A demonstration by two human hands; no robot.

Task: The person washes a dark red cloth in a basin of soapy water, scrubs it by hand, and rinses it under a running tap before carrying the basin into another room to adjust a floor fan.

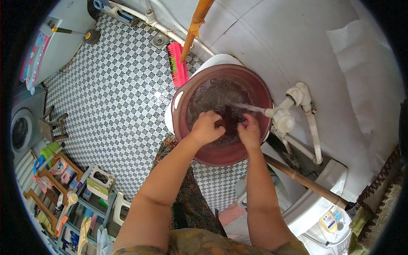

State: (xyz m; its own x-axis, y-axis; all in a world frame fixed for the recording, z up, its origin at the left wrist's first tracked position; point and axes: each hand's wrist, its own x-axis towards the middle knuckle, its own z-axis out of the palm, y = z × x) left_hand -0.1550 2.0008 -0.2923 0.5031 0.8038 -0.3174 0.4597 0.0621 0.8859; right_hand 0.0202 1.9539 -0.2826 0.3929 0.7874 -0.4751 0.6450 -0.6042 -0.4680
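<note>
2 hands [229, 126] closed on dark cloth [229, 119], maroon basin [221, 153]

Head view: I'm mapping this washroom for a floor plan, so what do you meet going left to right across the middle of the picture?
Washing machine → small wooden stool → pink brush → left hand → dark cloth → right hand → white tap, running water into the maroon basin.
</note>
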